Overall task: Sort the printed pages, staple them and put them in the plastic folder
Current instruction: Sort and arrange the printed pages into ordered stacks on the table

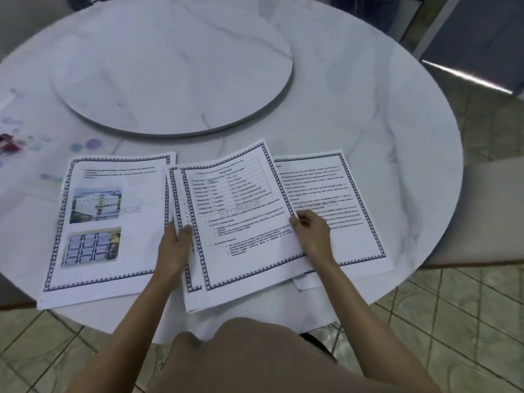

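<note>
White marble table (368,109), round, fills most of the view, with tiled floor (482,321) showing past its near edge. Printed pages lie spread along that near edge in three groups. The middle stack (243,222) is topped by a sheet with a table of rows and bullet text inside a dark patterned border; its far right corner is tilted up off the pages below. The right hand (312,231) pinches this top sheet at its right edge, thumb over and fingers curled under. The left hand (177,245) presses on the left edge of the middle stack, thumb on top and the other fingers closed around the edge, where several sheet borders fan out. To the right, partly under the lifted sheet, lies a text page (348,211). To the left, just beside the stack, lies a page with two photos (105,222), overhanging the table's rim a little. More paper peeks out beneath the stack near the right wrist. Beyond the pages sits a raised round turntable (175,66) of the same marble. At the far left edge something clear with coloured spots (25,143) rests on the table, possibly the plastic folder, too blurred to tell. Chairs (482,208) stand at the right.
</note>
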`<state>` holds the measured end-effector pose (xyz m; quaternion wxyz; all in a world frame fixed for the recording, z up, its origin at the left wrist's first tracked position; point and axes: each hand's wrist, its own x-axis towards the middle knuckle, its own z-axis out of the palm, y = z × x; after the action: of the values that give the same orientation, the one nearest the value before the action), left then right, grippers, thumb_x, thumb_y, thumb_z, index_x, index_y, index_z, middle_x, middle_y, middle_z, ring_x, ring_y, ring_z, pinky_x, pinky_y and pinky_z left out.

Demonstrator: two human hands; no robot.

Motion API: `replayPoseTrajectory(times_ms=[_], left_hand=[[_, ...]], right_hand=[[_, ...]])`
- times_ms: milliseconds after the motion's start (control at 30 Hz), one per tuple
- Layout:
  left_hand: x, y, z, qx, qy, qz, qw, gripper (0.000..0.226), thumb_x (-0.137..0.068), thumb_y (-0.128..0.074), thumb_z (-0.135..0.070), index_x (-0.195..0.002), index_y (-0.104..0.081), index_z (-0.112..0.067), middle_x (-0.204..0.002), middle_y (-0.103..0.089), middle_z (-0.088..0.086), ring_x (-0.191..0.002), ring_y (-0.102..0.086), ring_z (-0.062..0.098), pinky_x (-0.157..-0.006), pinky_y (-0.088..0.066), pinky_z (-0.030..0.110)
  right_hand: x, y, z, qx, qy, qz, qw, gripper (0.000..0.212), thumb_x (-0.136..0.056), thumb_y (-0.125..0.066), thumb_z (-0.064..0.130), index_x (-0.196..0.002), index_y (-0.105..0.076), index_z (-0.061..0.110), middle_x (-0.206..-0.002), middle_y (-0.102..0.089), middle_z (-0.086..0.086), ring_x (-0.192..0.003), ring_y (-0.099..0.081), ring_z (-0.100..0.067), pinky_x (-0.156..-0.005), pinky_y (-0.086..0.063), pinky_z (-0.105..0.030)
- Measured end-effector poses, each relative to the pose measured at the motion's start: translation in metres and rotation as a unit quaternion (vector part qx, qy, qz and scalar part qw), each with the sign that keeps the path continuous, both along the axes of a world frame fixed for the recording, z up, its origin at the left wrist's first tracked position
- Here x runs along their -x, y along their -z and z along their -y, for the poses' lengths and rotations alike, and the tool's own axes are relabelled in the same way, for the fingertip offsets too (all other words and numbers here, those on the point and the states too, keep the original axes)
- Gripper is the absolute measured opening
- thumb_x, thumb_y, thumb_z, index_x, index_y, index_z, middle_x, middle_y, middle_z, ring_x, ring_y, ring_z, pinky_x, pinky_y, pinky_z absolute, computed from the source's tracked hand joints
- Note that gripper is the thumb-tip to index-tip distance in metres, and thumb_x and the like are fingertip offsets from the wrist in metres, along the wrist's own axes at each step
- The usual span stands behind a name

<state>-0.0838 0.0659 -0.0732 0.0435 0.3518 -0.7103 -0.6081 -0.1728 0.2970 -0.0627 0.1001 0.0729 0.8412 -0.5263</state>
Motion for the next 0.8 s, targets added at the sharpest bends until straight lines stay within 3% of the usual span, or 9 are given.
replayPoseTrajectory(times_ms=[133, 233, 333, 433, 567, 800], left_hand=[[0.0, 0.002, 0.001, 0.005, 0.001, 0.006, 1.0, 0.036, -0.099, -0.04, -0.017, -0.134, -0.043, -0.008, -0.133, -0.052, 0.01, -0.121, -0.051, 0.028, -0.104, -0.04, 0.041], [0.0, 0.001, 0.0, 0.0, -0.006, 0.004, 1.0, 0.038, -0.099, -0.04, -0.02, -0.136, -0.041, -0.009, -0.135, -0.051, 0.01, -0.123, -0.049, 0.028, -0.106, -0.038, 0.043], [0.0, -0.002, -0.002, 0.015, -0.001, 0.002, 1.0, 0.041, -0.097, -0.044, -0.026, -0.135, -0.042, -0.011, -0.135, -0.051, 0.007, -0.123, -0.049, 0.026, -0.107, -0.037, 0.043], [0.001, -0.005, -0.005, 0.038, 0.006, 0.012, 0.999, 0.04, -0.093, -0.052, -0.023, -0.131, -0.044, -0.012, -0.13, -0.055, 0.007, -0.118, -0.053, 0.027, -0.102, -0.041, 0.042], [0.0, -0.005, -0.006, 0.048, 0.011, 0.023, 0.999, 0.041, -0.093, -0.052, -0.016, -0.132, -0.044, -0.012, -0.131, -0.054, 0.007, -0.12, -0.052, 0.027, -0.104, -0.04, 0.044], [0.0, -0.007, -0.009, 0.052, 0.004, 0.031, 0.998, 0.035, -0.098, -0.04, -0.016, -0.131, -0.047, -0.009, -0.131, -0.054, 0.011, -0.12, -0.051, 0.03, -0.101, -0.041, 0.04]], right_hand=[[0.008, -0.004, -0.011, -0.01, 0.007, -0.044, 0.999, 0.016, -0.088, -0.059, 0.011, -0.103, -0.063, 0.006, -0.089, -0.062, -0.002, -0.082, -0.056, -0.013, -0.063, -0.041, 0.002], [0.027, -0.009, -0.038, -0.096, 0.038, -0.098, 0.99, 0.023, -0.087, -0.06, 0.011, -0.108, -0.061, 0.002, -0.104, -0.06, -0.012, -0.091, -0.056, -0.02, -0.07, -0.036, -0.005], [0.043, -0.006, -0.068, -0.229, 0.063, -0.083, 0.968, 0.046, -0.083, -0.066, 0.021, -0.121, -0.052, -0.001, -0.124, -0.045, -0.023, -0.116, -0.041, -0.036, -0.093, -0.034, -0.031], [0.052, -0.004, -0.087, -0.341, 0.049, 0.003, 0.939, 0.075, -0.076, -0.071, 0.036, -0.133, -0.037, 0.002, -0.136, -0.032, -0.022, -0.127, -0.027, -0.037, -0.102, -0.029, -0.046], [0.06, -0.003, -0.094, -0.358, 0.021, 0.032, 0.933, 0.085, -0.074, -0.072, 0.042, -0.136, -0.031, 0.002, -0.137, -0.028, -0.022, -0.128, -0.025, -0.037, -0.102, -0.03, -0.048], [0.073, -0.005, -0.104, -0.342, 0.034, 0.027, 0.939, 0.077, -0.075, -0.073, 0.035, -0.133, -0.037, -0.001, -0.134, -0.034, -0.025, -0.127, -0.03, -0.038, -0.101, -0.031, -0.047]])
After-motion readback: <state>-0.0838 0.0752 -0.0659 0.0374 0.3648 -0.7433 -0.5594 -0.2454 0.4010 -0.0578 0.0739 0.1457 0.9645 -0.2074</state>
